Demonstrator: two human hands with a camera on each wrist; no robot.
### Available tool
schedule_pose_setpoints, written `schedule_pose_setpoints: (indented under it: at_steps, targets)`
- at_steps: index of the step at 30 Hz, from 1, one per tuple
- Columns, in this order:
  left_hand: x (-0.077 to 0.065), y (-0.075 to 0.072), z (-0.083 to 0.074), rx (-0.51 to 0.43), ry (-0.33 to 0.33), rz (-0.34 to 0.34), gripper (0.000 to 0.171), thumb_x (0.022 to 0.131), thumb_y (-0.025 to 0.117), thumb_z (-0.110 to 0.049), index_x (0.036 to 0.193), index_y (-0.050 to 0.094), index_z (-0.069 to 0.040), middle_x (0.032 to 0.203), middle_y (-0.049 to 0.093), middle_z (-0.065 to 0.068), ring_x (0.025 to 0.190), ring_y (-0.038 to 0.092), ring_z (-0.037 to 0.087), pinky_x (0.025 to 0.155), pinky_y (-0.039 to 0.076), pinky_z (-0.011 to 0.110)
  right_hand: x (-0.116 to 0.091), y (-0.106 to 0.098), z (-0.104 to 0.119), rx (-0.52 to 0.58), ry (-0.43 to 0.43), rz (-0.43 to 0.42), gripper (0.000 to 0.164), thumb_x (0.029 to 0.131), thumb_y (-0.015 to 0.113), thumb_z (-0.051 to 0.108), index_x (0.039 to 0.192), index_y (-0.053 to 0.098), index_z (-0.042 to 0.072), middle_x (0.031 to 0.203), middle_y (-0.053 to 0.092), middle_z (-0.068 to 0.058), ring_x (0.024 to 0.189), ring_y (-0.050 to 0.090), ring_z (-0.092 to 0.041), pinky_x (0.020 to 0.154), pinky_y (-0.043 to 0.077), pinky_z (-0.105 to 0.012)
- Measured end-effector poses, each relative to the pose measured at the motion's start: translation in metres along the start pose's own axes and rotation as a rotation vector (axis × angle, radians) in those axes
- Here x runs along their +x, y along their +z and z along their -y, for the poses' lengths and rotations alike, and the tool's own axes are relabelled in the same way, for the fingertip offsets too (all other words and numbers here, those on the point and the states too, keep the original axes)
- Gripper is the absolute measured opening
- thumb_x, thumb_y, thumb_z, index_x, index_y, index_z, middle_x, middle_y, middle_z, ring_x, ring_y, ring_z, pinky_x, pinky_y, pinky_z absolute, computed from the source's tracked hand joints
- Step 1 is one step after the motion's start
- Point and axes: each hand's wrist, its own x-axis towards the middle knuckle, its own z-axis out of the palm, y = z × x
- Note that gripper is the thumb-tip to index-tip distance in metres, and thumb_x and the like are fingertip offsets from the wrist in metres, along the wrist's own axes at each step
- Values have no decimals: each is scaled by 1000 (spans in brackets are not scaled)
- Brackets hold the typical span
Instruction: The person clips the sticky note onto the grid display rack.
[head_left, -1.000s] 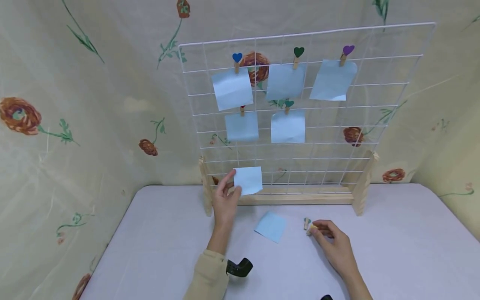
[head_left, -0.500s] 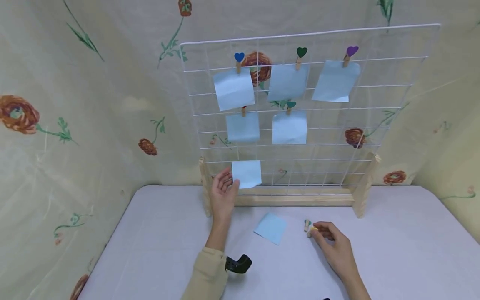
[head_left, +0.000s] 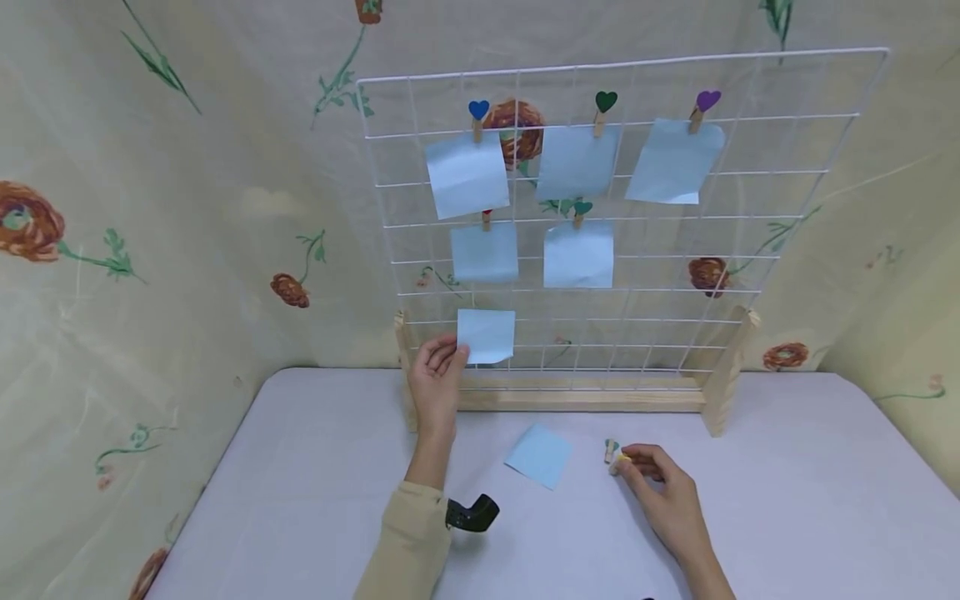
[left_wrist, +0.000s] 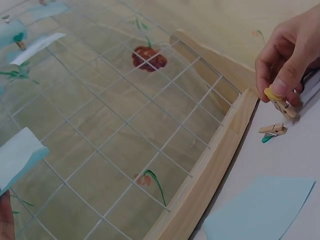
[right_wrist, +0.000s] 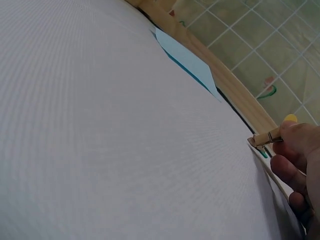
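My left hand (head_left: 437, 383) pinches a pale blue paper note (head_left: 486, 337) by its left edge, holding it up against the lower left of the white wire grid (head_left: 622, 319). Low over the table, my right hand (head_left: 666, 492) pinches a small wooden clothespin (left_wrist: 283, 107) by its end with a yellow decoration. Beside those fingers lies a second clothespin (left_wrist: 273, 130) with a green decoration. Another blue note (head_left: 538, 456) lies flat on the table between the two hands.
Several blue notes hang on the grid from heart-topped clothespins, among them a top-left note (head_left: 468, 177) and a top-right note (head_left: 675, 162). A wooden stand (head_left: 585, 402) carries the grid at the back of the white-covered table (head_left: 315, 483). Behind hangs a floral cloth (head_left: 225, 183).
My left hand has raised its note up the grid and shifted it slightly left. The right hand still holds the yellow-ended clothespin in nearly the same spot.
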Motion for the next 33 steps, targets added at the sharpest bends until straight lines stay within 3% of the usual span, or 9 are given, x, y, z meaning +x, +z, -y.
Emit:
schedule_pose_setpoints:
  at_steps: [6, 14, 27, 33]
  targets:
    - [2, 1, -1, -11, -19, -17, 26, 84, 68, -4, 109, 60, 0, 105, 67, 10, 94, 64, 14, 83, 53, 20, -1, 2, -1, 1, -28, -20, 25, 91, 62, 28, 111, 62, 14, 103, 69, -3, 83, 56, 6, 75, 44, -13]
    - [3, 5, -4, -31, -30, -22, 28, 85, 68, -4, 111, 60, 2, 105, 66, 12, 93, 64, 15, 83, 53, 20, -1, 2, 1, 22, 10, -37, 24, 91, 63, 29, 111, 63, 15, 100, 69, -1, 76, 57, 2, 69, 45, -14]
    - [6, 14, -4, -58, 42, -55, 30, 83, 70, -3, 110, 60, 6, 104, 66, 15, 88, 65, 12, 79, 54, 19, -1, 0, 1, 81, -11, -67, 23, 90, 65, 24, 110, 63, 13, 99, 69, -3, 78, 58, 3, 69, 45, -11]
    - [6, 16, -5, -69, 23, -64, 31, 83, 70, -3, 111, 60, 4, 107, 66, 18, 89, 65, 12, 80, 54, 20, -1, 0, 1, 102, -22, -106, 22, 89, 66, 21, 109, 63, 12, 99, 69, -3, 80, 58, 5, 71, 46, -9]
